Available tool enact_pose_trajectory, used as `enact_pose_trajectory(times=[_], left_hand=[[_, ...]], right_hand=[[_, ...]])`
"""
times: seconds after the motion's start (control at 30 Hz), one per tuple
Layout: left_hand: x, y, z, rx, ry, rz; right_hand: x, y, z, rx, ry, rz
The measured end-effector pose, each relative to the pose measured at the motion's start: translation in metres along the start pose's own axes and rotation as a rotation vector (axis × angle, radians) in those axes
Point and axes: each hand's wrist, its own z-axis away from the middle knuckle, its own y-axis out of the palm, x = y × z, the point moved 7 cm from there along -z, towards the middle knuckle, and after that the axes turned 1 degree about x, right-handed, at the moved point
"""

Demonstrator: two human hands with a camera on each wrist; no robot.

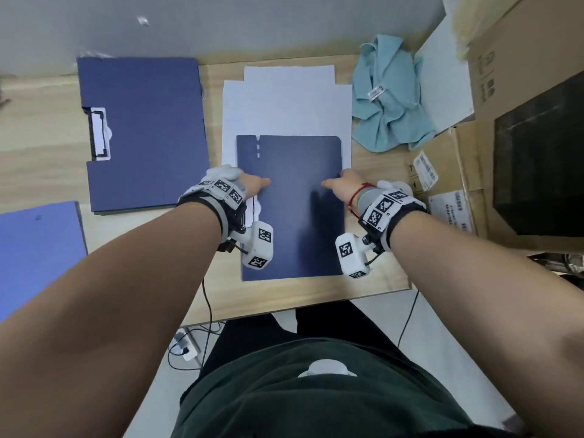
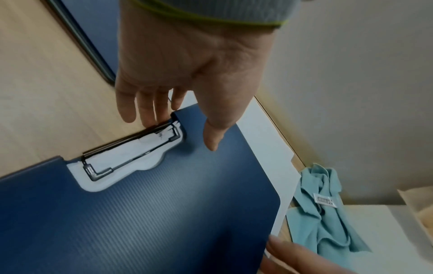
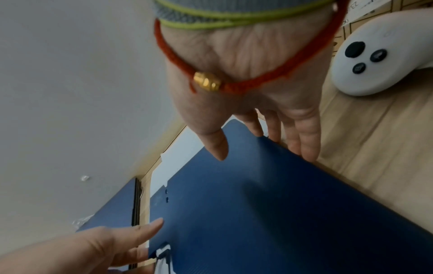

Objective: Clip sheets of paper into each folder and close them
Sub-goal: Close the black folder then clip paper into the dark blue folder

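Observation:
A closed dark blue folder point(image 1: 290, 203) lies in the middle of the wooden desk point(image 1: 218, 298), on top of loose white sheets point(image 1: 284, 102). My left hand point(image 1: 257, 184) is at its left edge: straight fingers point(image 2: 145, 109) lie against the metal clip point(image 2: 131, 148) and the thumb point(image 2: 212, 137) is over the cover. My right hand point(image 1: 335, 182) is at the right edge, with its thumb point(image 3: 216, 146) on the cover and straight fingers point(image 3: 304, 140) against the rim. A second closed dark blue folder point(image 1: 142, 131) with its clip point(image 1: 99, 134) lies to the left.
A lighter blue folder point(image 1: 34, 251) lies at the near left. A crumpled teal cloth point(image 1: 388, 96) sits at the back right beside the sheets. Cardboard boxes point(image 1: 448, 184) crowd the desk's right side, and the wall point(image 1: 252, 23) runs close behind.

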Motion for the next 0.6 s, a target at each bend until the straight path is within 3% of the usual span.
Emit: enact_pose_trajectory(times=[0.1, 0.33, 0.5, 0.6], left_hand=[[0.008, 0.002, -0.012, 0.008, -0.026, 0.134], [-0.014, -0.018, -0.019, -0.02, 0.238, 0.442], [0.019, -0.077, -0.052, -0.202, 0.207, 0.516], [0.041, -0.124, -0.039, -0.269, 0.189, 0.522]], right_hand=[[-0.005, -0.004, -0.002, 0.0, 0.021, 0.002], [0.012, -0.007, 0.008, -0.008, -0.022, -0.093], [0.043, 0.016, 0.012, 0.047, -0.081, -0.076], [0.077, 0.038, 0.035, 0.132, -0.125, -0.153]])
